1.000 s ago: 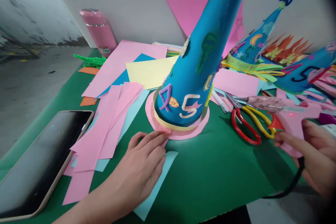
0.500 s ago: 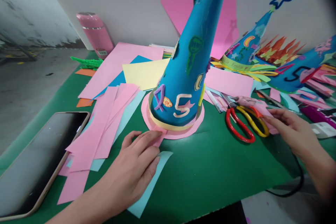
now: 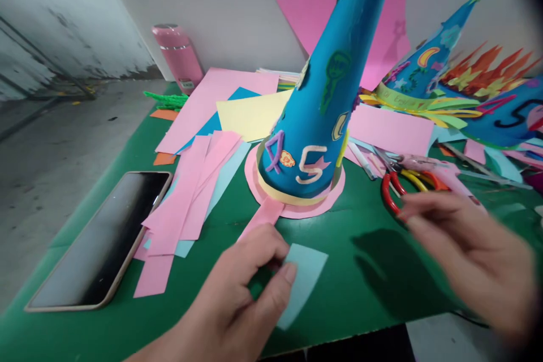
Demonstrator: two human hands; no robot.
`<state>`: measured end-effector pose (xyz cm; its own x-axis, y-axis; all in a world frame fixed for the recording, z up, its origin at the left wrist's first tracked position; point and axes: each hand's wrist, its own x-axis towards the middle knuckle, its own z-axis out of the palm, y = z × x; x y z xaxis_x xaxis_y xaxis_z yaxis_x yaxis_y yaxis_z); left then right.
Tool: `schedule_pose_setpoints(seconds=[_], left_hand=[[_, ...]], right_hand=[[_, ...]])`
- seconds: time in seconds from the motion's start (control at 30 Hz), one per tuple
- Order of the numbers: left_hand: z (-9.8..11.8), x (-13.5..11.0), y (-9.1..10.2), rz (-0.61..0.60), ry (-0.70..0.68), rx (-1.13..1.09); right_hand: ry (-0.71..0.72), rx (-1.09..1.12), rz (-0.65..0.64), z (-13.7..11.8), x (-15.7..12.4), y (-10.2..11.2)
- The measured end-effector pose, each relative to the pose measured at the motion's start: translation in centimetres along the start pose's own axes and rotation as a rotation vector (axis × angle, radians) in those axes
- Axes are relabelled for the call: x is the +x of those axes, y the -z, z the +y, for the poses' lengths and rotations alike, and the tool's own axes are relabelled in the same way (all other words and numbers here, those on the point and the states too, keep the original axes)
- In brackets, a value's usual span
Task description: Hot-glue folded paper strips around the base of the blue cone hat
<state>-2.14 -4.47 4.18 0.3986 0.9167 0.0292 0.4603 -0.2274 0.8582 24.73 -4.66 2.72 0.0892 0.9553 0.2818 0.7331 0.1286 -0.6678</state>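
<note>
Between thumb and fingers my left hand point(image 3: 250, 283) pinches a strip of light blue paper point(image 3: 305, 280) above the green table. Just beyond it, a pink paper strip point(image 3: 263, 216) runs out from the base of a tall blue paper cone hat point(image 3: 314, 119), which has a pink ring brim point(image 3: 339, 195) and a yellow band. My right hand point(image 3: 466, 254) hovers at the right, blurred, its fingers loosely bent with nothing visible in them. Past its fingertips lie red-and-yellow-handled scissors point(image 3: 392, 192) and a pink glue gun point(image 3: 441, 172).
A phone point(image 3: 106, 237) and overlapping pink paper strips point(image 3: 186, 198) lie to the left. Coloured sheets point(image 3: 250, 110) and a pink bottle point(image 3: 180, 59) are at the back. More decorated blue hats point(image 3: 428, 62) stand at the right among paper scraps. The green table point(image 3: 339, 305) ends nearby.
My left hand has left the pink strip at the brim and taken hold of the light blue strip. My right hand has let go of the glue gun and come nearer. The view has shifted left.
</note>
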Motion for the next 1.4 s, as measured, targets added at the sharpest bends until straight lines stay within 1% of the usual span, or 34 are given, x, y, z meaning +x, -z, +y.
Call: schedule_pose_setpoints(seconds=[0.03,0.07,0.13,0.17,0.23,0.33,0.43,0.5,0.53,0.57,0.6,0.67,0.7,0.77,0.8,0.87,0.93,1.03,1.1,1.17,1.3,1.33,1.4], left_hand=[[0.3,0.1,-0.4,-0.032,0.076,-0.076],[0.6,0.2,-0.8,-0.05,0.158,-0.146],[0.8,0.5,-1.3,-0.054,0.275,-0.254],[0.8,0.7,-1.4,-0.041,0.306,-0.283],[0.7,1.0,-1.4,0.0,0.312,-0.278],[0.6,1.2,-1.2,0.04,0.279,-0.213],[0.8,1.1,-0.8,0.025,0.251,-0.196],[1.1,1.0,-0.2,0.012,0.196,-0.165],[1.2,0.9,0.2,0.025,0.152,-0.133],[1.2,1.0,0.7,0.055,0.102,-0.087],[1.1,1.1,1.3,0.116,0.046,-0.028],[0.2,1.5,2.3,0.198,-0.066,0.146],[-0.5,1.8,2.7,0.197,-0.152,0.253],[-2.2,2.5,2.9,0.069,-0.284,0.444],[-3.1,2.7,2.7,0.026,-0.321,0.544],[-4.5,3.0,2.1,-0.006,-0.334,0.694],[-5.3,2.9,1.4,-0.015,-0.335,0.753],[-5.3,2.7,0.8,-0.008,-0.35,0.742],[-5.0,2.6,0.5,0.012,-0.358,0.716],[-4.6,2.5,0.3,0.016,-0.361,0.685],[-4.1,2.3,-0.3,-0.005,-0.331,0.641],[-4.1,2.2,-0.4,-0.008,-0.333,0.64],[-4.1,2.1,-0.5,-0.018,-0.356,0.651]], right_hand=[[0.048,0.135,-0.183,-1.6,-0.3,-1.1],[0.062,0.249,-0.339,-2.9,-0.5,-2.1],[0.0,0.442,-0.558,-4.8,-0.6,-3.8],[-0.053,0.514,-0.639,-5.4,-0.5,-4.5],[-0.157,0.633,-0.704,-5.9,-0.3,-5.5],[-0.232,0.76,-0.661,-6.2,0.0,-6.5],[-0.257,0.836,-0.605,-6.4,0.1,-7.0],[-0.273,0.857,-0.566,-6.4,0.3,-6.9],[-0.284,0.857,-0.542,-6.3,0.4,-6.7],[-0.297,0.849,-0.518,-6.1,0.6,-6.5],[-0.313,0.84,-0.497,-5.9,0.8,-6.3],[-0.35,0.827,-0.478,-5.4,1.1,-5.9],[-0.362,0.82,-0.477,-5.1,1.2,-5.8],[-0.37,0.795,-0.479,-4.8,1.3,-6.0],[-0.361,0.771,-0.479,-4.8,1.2,-6.2],[-0.313,0.693,-0.472,-4.7,1.0,-6.9],[-0.239,0.59,-0.458,-4.6,0.8,-7.5],[-0.133,0.435,-0.452,-4.4,0.7,-8.1],[-0.096,0.375,-0.448,-4.4,0.8,-8.1],[-0.091,0.369,-0.415,-4.6,0.9,-8.1],[-0.136,0.422,-0.339,-4.8,1.0,-8.2],[-0.143,0.406,-0.327,-4.9,0.9,-8.3],[-0.133,0.306,-0.32,-4.9,0.8,-8.4]])
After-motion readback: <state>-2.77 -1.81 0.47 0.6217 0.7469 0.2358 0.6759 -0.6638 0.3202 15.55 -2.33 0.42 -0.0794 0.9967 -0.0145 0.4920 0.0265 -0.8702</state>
